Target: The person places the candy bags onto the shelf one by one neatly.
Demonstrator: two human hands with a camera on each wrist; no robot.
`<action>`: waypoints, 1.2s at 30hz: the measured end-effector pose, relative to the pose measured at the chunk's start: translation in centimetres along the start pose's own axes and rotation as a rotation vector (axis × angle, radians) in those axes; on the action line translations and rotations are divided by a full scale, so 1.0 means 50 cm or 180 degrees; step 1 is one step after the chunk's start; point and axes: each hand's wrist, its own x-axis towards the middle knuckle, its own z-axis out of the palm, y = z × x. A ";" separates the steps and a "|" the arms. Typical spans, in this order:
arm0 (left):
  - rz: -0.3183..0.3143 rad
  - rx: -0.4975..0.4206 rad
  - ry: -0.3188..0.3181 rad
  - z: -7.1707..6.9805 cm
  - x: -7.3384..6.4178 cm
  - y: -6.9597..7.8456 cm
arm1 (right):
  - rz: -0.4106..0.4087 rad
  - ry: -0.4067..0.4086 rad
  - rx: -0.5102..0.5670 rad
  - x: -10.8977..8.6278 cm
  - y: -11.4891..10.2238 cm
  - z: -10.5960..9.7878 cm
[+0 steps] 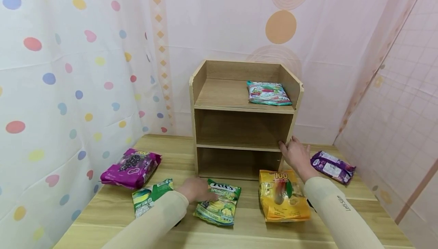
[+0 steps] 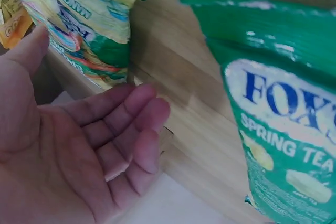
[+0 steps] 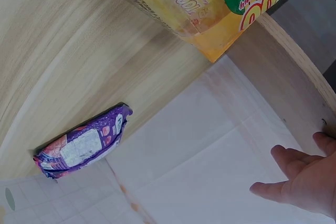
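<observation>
My left hand point(image 1: 195, 190) is over the table, between two green Fox's candy bags, its fingers loosely bent and the palm bare. It overlaps the left edge of the Fox's Spring Tea bag point(image 1: 222, 203) in the head view. In the left wrist view, the thumb lies beside one Fox's bag point(image 2: 100, 14), and the other green bag point(image 2: 283, 103) stands opposite. At the right side of the wooden shelf point(image 1: 244, 149), my right hand point(image 1: 297, 156) has its thumb at the front edge of the side panel. Its fingers are extended in the right wrist view point(image 3: 307, 174).
A yellow Lot 100 gummy bag point(image 1: 284, 197) is on the table before the shelf's right side. Purple bags lie at the left point(image 1: 133, 167) and the right point(image 1: 333, 167). A teal and white candy bag point(image 1: 268, 93) rests on the shelf's top. Patterned curtains point(image 1: 239, 21) surround the table.
</observation>
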 end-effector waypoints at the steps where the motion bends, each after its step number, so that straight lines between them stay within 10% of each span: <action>1: -0.0016 -0.0063 -0.0029 0.001 0.000 -0.003 | 0.0004 -0.0002 0.0008 0.000 0.000 0.000; 36: 0.0056 -0.0564 0.0252 0.000 0.005 0.004 | -0.0004 0.0001 -0.0001 -0.004 -0.001 0.003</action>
